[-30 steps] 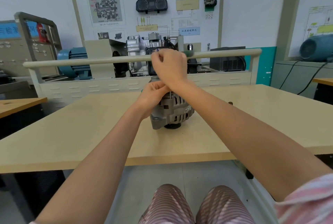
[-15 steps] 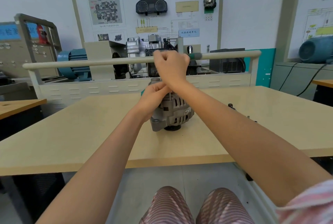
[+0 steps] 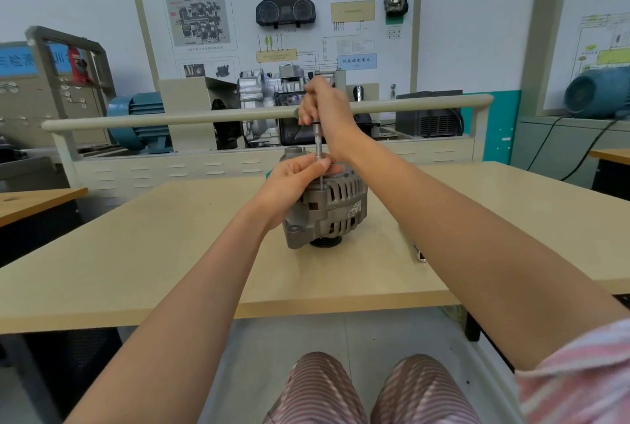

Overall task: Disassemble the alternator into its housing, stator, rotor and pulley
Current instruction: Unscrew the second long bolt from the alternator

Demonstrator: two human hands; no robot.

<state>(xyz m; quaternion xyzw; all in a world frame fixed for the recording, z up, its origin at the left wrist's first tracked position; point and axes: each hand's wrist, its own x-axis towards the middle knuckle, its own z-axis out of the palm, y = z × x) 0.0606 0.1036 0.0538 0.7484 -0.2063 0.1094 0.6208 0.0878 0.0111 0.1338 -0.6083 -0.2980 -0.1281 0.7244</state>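
Alternator point(image 3: 329, 210) stands pulley-down on the bench point(image 3: 170, 246). Right hand point(image 3: 324, 110) grips a screwdriver point(image 3: 319, 147) handle, shaft upright into the alternator's top. Left hand point(image 3: 295, 178) pinches the shaft low and rests on the housing. Small metal part point(image 3: 421, 255) on bench right of alternator.

Bare forearms, no watch or rings visible. Pink-and-white striped short sleeve point(image 3: 579, 376) at 4 o'clock. Matching striped trousers point(image 3: 371, 393) over both knees at 6 o'clock.
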